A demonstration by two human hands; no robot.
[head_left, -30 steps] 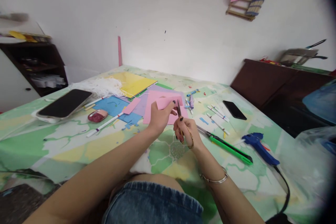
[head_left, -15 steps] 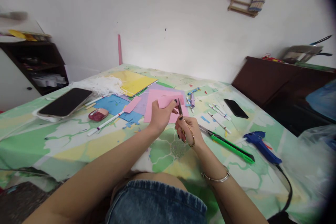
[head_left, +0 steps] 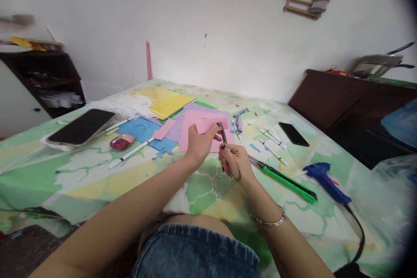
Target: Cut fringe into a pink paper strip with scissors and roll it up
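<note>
Between the thumb and fingers of my left hand (head_left: 200, 144) is a small piece of pink paper (head_left: 207, 124), held above a larger pink sheet (head_left: 187, 139) on the table. My right hand (head_left: 236, 160) grips a pair of scissors (head_left: 224, 134) by the gold-coloured handles. The blades point away from me and meet the right end of the held paper, close to my left thumb. Beneath the pink sheet lie purple paper (head_left: 176, 129) and blue paper (head_left: 138, 129).
Right of my hands lie a green utility knife (head_left: 288, 182), a blue glue gun (head_left: 327, 182) with a cord, a black phone (head_left: 293, 134) and several white sticks (head_left: 273, 152). On the left are a larger phone (head_left: 81, 127), white string (head_left: 125, 106) and a yellow sheet (head_left: 171, 100).
The scissor blades have closed together somewhat at the paper, and the fingers of my right hand have drawn in on the handles. My left hand has barely moved.
</note>
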